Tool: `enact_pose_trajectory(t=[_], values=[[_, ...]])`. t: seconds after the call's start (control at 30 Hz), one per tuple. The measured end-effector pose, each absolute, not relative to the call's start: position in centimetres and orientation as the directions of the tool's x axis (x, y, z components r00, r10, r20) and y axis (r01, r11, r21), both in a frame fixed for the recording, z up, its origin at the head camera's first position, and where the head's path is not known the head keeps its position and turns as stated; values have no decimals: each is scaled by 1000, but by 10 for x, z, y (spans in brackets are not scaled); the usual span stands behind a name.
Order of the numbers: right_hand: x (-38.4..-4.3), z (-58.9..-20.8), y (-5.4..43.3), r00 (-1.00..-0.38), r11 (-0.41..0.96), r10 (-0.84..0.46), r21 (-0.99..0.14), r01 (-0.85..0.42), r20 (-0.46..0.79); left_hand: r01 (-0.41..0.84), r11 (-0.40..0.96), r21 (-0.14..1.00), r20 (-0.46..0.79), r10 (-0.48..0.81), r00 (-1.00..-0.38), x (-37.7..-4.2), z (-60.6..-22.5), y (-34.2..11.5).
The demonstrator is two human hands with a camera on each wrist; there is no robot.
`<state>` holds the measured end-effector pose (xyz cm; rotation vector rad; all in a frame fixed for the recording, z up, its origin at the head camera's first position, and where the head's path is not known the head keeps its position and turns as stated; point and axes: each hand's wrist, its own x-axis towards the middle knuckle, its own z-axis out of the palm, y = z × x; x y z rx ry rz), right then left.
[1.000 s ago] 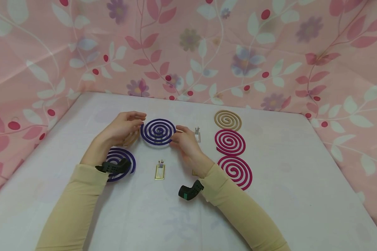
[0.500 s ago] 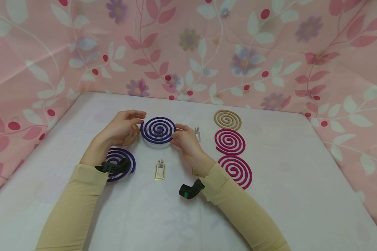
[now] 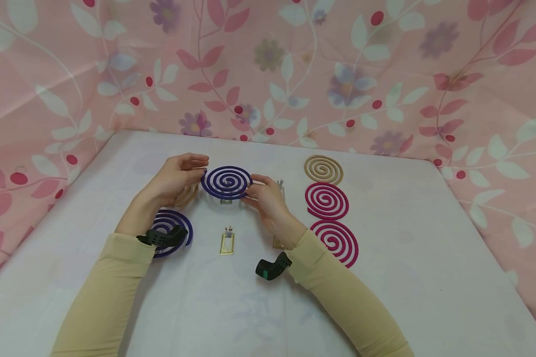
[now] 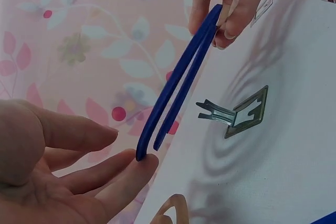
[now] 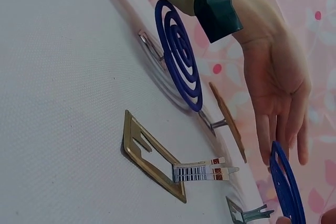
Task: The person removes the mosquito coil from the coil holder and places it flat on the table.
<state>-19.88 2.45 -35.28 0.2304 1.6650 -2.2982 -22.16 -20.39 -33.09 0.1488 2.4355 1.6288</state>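
Looking first from the head view, I see the blue coil (image 3: 228,181) in the air over the tabletop (image 3: 411,258), left of its middle and closer to the far edge than to the near one. Compared with half a second ago, its near rim has tipped up a little, and now the foot of the silver stand (image 3: 226,202) shows below it. So, in my judgement, the coil is above this stand but does not sit on it yet.

In the left wrist view, a gap shows between coil and stand. The left hand (image 3: 176,178) is loosely spread, only a fingertip touching the coil's edge, with no curl around it. The right hand (image 3: 270,201) pinches the opposite edge between its fingers.

In the right wrist view, a second blue coil (image 5: 181,51) and a tan coil (image 5: 227,119) are raised on stands towards the tabletop's left edge; the gold stand (image 5: 151,170) carries no coil.
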Motion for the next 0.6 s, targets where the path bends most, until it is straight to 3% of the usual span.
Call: enact_pose_trajectory(t=[0.6], values=[[-204, -350, 33, -967, -371, -89, -893, 254, -238, -86, 325, 942, -123, 94, -988, -220, -326, -198]])
